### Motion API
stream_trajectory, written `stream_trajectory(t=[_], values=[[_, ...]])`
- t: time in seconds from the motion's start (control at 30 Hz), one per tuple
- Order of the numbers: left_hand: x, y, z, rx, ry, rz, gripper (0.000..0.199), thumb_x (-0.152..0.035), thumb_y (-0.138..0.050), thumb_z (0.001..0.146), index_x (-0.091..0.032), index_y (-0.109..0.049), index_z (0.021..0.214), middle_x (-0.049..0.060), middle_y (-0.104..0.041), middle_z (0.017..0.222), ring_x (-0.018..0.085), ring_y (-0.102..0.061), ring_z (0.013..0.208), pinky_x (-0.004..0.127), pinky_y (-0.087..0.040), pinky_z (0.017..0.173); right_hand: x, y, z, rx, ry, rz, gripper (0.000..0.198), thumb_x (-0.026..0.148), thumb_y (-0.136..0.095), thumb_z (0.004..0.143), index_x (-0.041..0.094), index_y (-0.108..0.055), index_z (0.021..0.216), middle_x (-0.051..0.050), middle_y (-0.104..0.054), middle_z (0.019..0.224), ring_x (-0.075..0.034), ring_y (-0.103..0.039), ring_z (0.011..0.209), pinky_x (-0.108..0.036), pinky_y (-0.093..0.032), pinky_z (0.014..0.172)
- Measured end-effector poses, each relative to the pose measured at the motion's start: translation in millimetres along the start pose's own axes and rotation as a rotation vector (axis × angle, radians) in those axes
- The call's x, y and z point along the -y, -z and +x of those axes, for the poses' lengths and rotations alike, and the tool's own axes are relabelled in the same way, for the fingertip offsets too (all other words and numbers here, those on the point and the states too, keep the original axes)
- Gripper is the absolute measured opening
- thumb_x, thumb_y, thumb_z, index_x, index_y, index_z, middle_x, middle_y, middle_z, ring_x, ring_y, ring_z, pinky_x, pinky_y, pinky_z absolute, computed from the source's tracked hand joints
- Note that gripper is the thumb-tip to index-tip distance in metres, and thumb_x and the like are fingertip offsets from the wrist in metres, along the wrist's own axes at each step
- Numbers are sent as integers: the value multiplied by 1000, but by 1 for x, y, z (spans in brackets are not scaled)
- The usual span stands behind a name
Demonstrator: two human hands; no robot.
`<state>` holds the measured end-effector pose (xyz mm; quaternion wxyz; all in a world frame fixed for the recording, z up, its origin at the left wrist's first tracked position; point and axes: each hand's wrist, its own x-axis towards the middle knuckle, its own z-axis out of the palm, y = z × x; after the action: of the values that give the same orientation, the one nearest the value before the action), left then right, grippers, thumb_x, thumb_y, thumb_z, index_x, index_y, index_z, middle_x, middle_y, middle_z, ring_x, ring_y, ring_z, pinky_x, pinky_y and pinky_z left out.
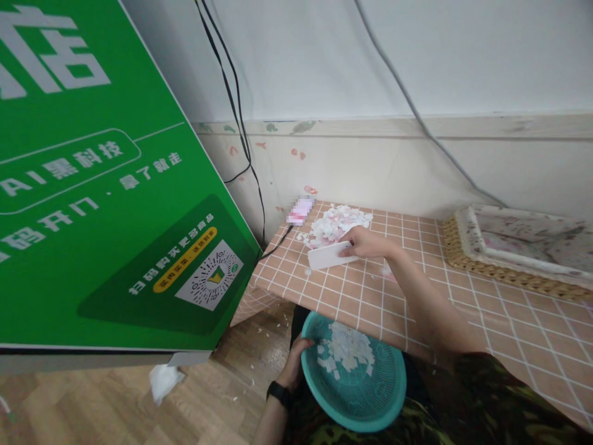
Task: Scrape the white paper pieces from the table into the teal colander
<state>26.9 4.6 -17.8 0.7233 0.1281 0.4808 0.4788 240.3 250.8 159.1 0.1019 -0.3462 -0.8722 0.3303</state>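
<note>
My right hand [364, 243] reaches over the table, closed on one end of a white flat rectangular plate [328, 256] with rounded corners. The plate stands on its long edge, just in front of a pile of small white and pinkish paper scraps [340, 221]. Below the table's front edge, my left hand [296, 360] grips the left rim of a teal plastic colander [356, 411]. The colander rests tilted at my lap, and similar cut paper scraps [347, 351] lie in its upper part.
A checked brown tablecloth [370, 303] covers the table. Near its far left corner lies a phone [300, 211] with a black cable. A cloth-lined wicker basket [509, 259] stands at the right. A large green sign panel [111, 216] rises at the left. White litter [164, 380] lies on the floor.
</note>
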Motion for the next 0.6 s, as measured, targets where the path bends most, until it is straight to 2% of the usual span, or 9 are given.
stream_trajectory(t=[0.2, 0.43, 0.6], values=[[1, 6, 5, 4, -27, 18, 30, -26, -67, 64, -14, -72, 91, 12, -72, 100, 31, -61, 98, 40, -43, 87, -10, 13, -5, -83, -39, -90, 19, 29, -58, 71, 13, -63, 61, 2, -48, 53, -9, -43, 51, -22, -30, 50], [3, 10, 7, 36, -44, 46, 27, -28, -64, 69, -15, -73, 92, 11, -72, 105, 32, -58, 106, 41, -41, 92, -9, 7, -3, -24, -10, 9, 21, 32, -59, 72, 14, -67, 68, 2, -53, 57, -10, -45, 54, -22, -33, 53], [3, 7, 5, 45, -60, 44, 35, -27, -63, 72, -14, -70, 103, 11, -71, 107, 31, -60, 103, 40, -42, 91, -12, 11, -6, -73, -34, -20, 24, 35, -59, 73, 13, -66, 65, 2, -51, 55, -9, -44, 54, -22, -32, 52]])
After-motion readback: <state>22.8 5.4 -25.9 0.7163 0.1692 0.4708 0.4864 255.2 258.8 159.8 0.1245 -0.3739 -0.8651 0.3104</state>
